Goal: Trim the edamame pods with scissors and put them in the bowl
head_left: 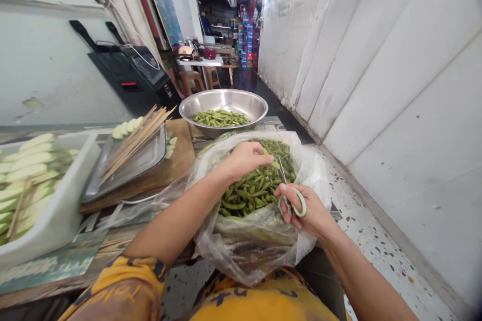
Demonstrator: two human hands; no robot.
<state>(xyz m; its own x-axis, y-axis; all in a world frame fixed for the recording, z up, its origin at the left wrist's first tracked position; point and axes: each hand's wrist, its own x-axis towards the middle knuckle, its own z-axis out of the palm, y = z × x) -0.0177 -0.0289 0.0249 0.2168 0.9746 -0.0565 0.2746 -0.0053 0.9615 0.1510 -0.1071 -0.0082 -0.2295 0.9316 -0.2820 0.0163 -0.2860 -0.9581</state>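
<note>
My left hand [246, 159] pinches a green soybean pod [276, 165] above a clear plastic bag [259, 246]. Many more green pods [244, 195] fill the bag, whose mouth is folded wide. In my right hand [301, 210] is a pair of scissors [299, 204] with pale green handles, my fingers through the loops. Its blades point up and away from me, their tips close beside the pod; whether they touch it I cannot tell. Behind the bag, a steel bowl [259, 106] holds a layer of green pods [220, 118].
To the left, a metal tray [150, 160] with wooden skewers [135, 140] rests on a wooden board [184, 145]. A white tub [71, 200] of sliced pale-green vegetable stands at far left. A white wall [395, 85] runs along the right.
</note>
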